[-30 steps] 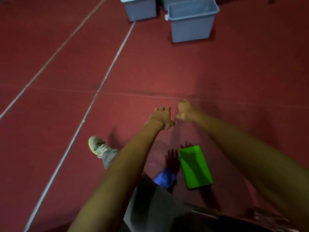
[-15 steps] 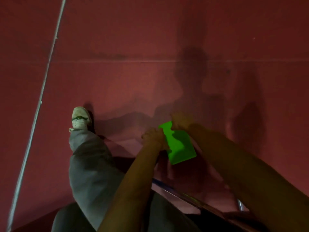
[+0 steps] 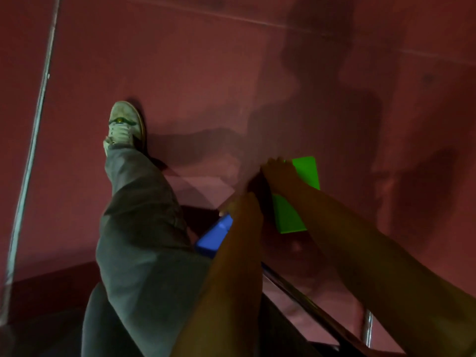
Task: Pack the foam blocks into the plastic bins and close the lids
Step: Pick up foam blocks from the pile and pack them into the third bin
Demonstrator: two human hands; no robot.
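Note:
A bright green foam block (image 3: 291,215) lies on the red floor right of centre. My right hand (image 3: 279,175) lies over its far left part, fingers curled round the edge. A blue foam block (image 3: 212,239) lies tilted just left of the green one, beside my leg. My left hand (image 3: 243,206) is at the blue block's far end with its fingers curled down over it; the fingertips are dim and partly hidden. No plastic bin or lid is in view.
My left leg in grey trousers (image 3: 139,215) and a pale shoe (image 3: 125,124) stand left of the blocks. A white floor line (image 3: 33,140) runs along the left. A dark shiny rail (image 3: 309,302) crosses the bottom right below my arms.
The view has dropped from the grey bins to the floor at my feet. Both hands came down to the green block; now my left hand has shifted to the blue block.

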